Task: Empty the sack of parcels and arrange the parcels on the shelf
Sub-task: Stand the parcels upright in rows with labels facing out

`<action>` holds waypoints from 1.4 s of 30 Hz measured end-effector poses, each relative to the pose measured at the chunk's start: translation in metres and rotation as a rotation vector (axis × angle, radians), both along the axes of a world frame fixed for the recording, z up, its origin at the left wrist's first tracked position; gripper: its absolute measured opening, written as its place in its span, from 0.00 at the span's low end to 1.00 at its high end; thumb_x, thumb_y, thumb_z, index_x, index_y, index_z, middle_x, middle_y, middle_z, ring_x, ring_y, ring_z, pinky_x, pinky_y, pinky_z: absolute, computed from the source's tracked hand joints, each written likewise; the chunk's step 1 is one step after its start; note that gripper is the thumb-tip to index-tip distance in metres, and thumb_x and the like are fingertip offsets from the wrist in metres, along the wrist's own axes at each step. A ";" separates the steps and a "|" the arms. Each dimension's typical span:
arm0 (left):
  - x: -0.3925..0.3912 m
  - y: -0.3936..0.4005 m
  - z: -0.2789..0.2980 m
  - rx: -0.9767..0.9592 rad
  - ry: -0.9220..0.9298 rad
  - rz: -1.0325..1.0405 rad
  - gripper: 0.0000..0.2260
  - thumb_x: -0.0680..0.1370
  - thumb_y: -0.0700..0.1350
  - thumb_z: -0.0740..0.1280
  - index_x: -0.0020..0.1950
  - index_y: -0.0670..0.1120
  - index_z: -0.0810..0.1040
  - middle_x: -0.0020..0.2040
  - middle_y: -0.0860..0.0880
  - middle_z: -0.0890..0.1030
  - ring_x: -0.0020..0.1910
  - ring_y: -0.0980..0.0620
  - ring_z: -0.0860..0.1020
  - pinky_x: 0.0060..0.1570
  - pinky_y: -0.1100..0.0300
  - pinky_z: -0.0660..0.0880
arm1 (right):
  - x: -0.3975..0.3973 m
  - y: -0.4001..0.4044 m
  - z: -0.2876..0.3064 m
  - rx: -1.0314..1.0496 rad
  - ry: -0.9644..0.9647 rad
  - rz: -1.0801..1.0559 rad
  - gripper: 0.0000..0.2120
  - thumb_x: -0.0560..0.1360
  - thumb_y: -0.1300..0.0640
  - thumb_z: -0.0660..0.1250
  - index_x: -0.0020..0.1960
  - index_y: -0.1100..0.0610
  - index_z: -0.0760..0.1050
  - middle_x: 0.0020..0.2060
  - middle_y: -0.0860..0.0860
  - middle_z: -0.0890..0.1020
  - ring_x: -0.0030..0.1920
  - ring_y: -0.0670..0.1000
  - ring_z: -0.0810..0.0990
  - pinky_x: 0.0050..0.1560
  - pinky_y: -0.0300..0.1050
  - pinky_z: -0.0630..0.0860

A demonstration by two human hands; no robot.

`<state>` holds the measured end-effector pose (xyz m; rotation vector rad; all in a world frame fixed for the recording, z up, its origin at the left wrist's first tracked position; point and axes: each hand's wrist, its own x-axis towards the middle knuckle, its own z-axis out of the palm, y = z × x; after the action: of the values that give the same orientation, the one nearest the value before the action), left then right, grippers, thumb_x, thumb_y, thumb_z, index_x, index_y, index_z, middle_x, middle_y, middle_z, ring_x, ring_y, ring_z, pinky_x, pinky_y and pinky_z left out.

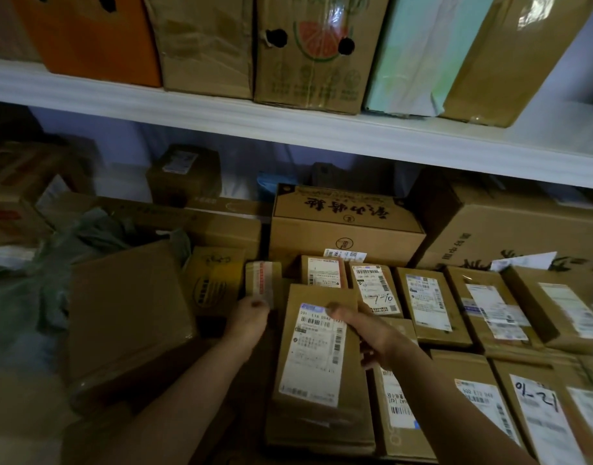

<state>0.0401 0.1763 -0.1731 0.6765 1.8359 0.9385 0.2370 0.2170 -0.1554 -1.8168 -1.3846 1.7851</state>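
My right hand [372,333] grips the right edge of a long brown parcel [318,364] with a white label, thumb on top of the label. The parcel lies over other parcels on the lower shelf. My left hand [250,318] holds a small taped brown parcel [263,283] upright, just left of the long one. To the right, rows of labelled brown parcels [429,303] lie flat side by side. A grey-green sack [83,243] lies crumpled at the left behind a plain brown box [127,317].
A white shelf board [288,129] runs overhead, carrying upright cartons, one orange [87,35] and one with a fruit print [312,52]. Large cartons [345,226] stand at the back of the lower shelf. A small yellow-printed box [214,280] stands next to my left hand.
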 end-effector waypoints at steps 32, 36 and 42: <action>-0.016 0.094 -0.035 0.140 -0.877 0.273 0.19 0.78 0.55 0.55 0.58 0.43 0.76 0.57 0.38 0.78 0.59 0.38 0.75 0.56 0.45 0.72 | -0.060 0.131 -0.026 0.064 0.412 0.001 0.21 0.79 0.53 0.62 0.71 0.44 0.63 0.54 0.52 0.81 0.56 0.55 0.79 0.57 0.55 0.77; -0.015 0.089 -0.031 0.167 -0.964 0.259 0.20 0.79 0.59 0.53 0.54 0.46 0.77 0.50 0.40 0.80 0.50 0.41 0.77 0.52 0.49 0.72 | -0.062 0.134 -0.024 -0.025 0.575 0.040 0.21 0.75 0.51 0.67 0.67 0.50 0.69 0.51 0.50 0.82 0.53 0.53 0.80 0.58 0.54 0.76; -0.012 0.089 -0.028 0.132 -0.956 0.181 0.21 0.78 0.60 0.54 0.55 0.47 0.79 0.48 0.41 0.82 0.46 0.42 0.78 0.48 0.49 0.73 | -0.068 0.133 -0.022 -0.091 0.678 0.040 0.26 0.68 0.50 0.69 0.64 0.55 0.71 0.50 0.53 0.83 0.51 0.54 0.81 0.49 0.53 0.78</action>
<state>0.0276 0.2650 -0.2011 0.0722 0.9902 1.2270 0.1692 0.3501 -0.1770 -1.0411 -1.0763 2.2152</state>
